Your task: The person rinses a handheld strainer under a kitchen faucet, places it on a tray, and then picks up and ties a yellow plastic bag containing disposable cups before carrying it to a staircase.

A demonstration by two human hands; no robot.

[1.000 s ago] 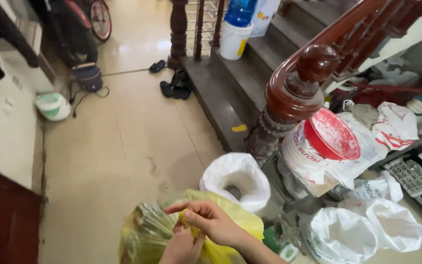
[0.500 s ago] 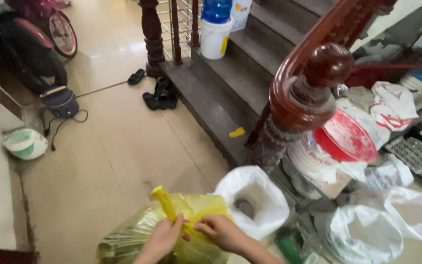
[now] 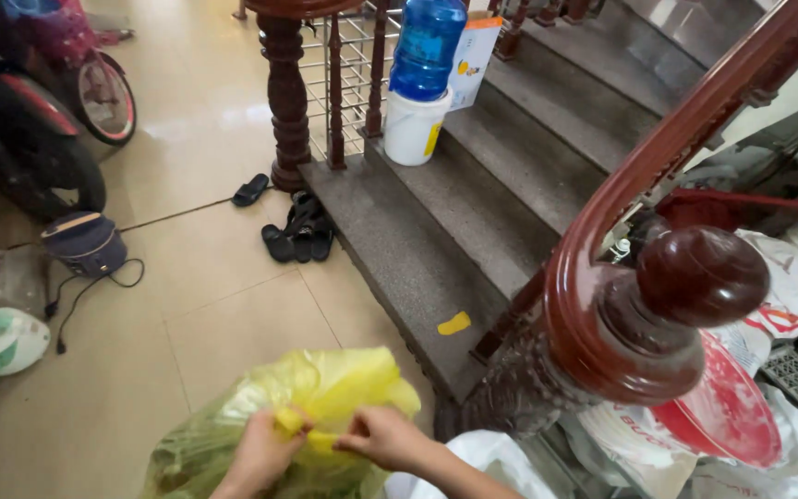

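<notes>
A full yellow plastic bag point(image 3: 325, 388) sits on the tiled floor at the bottom of the view. My left hand point(image 3: 260, 453) pinches a twisted yellow handle of the bag at its top. My right hand point(image 3: 385, 436) grips the other handle just beside it, the two strips meeting between my fingers. A white plastic bag point(image 3: 482, 462) lies partly hidden behind my right forearm.
A dark wooden newel post point(image 3: 644, 323) and stone stairs point(image 3: 436, 240) rise right of me. A blue water bottle point(image 3: 427, 46) on a white bucket point(image 3: 413, 125) stands on a step. Sandals point(image 3: 297, 236), a dark pouch with cable point(image 3: 85, 245), a motorbike point(image 3: 39, 129) and white sacks point(image 3: 768, 305) surround me.
The view has tilted up and toward the stairs. The raised yellow handle has come down, and my hands have drawn together on the bag's top.
</notes>
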